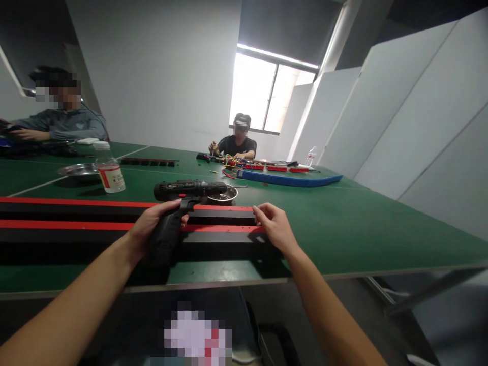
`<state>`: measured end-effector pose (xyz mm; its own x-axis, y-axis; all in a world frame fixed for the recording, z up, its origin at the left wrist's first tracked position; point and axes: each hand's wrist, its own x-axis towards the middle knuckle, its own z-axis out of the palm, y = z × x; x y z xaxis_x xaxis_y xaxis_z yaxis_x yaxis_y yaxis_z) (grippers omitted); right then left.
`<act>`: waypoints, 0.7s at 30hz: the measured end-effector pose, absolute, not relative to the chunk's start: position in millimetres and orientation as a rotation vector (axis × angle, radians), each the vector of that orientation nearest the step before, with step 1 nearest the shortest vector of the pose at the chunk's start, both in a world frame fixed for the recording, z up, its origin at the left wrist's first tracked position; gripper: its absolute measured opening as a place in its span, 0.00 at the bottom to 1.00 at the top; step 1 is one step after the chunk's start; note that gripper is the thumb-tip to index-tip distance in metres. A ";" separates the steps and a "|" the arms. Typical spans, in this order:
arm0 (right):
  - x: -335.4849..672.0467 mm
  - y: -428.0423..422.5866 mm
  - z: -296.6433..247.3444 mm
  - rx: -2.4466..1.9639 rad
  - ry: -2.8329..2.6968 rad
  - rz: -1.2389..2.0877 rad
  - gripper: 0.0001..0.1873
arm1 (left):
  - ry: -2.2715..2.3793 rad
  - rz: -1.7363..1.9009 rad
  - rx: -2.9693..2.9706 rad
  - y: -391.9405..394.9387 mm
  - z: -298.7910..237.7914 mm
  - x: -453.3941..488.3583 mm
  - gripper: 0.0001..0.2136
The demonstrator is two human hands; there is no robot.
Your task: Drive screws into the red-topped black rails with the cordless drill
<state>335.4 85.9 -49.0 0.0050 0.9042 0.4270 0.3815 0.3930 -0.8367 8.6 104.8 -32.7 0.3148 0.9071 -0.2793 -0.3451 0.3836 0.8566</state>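
Observation:
My left hand (152, 226) is wrapped round the grip of a black cordless drill (183, 195), whose body points right above a long black and red rail (76, 218). That rail lies across the green table (343, 223) near its front edge. My right hand (272, 223) rests on the rail's right end, fingers curled on its top edge. A small metal bowl (224, 194) sits just behind the drill's nose.
A plastic bottle (110, 173) and a metal dish (78, 170) stand at the left. A blue strip (290, 179) and red parts with wires lie at the far side. One person sits at the left (61, 122), another across the table (238, 145).

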 end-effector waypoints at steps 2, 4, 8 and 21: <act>338.6 86.5 -53.8 -1.134 -1.504 0.634 0.22 | 0.882 0.939 0.816 104.4 -36.5 6.3 0.12; 339.6 88.4 -57.0 -1.100 -1.456 0.650 0.22 | 0.903 0.919 0.856 102.7 -39.2 5.6 0.13; 339.3 87.9 -58.8 -1.097 -1.446 0.633 0.23 | 0.998 0.887 0.928 93.2 -36.1 9.9 0.15; 346.9 90.6 -65.3 -1.090 -1.384 0.750 0.26 | 1.117 0.894 1.101 80.9 -29.1 14.8 0.15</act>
<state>346.9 90.6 -65.3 0.0959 0.9191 0.3823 0.1817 0.3615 -0.9145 14.8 80.9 -29.1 0.2262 0.9465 -0.2300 -0.0168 0.2398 0.9707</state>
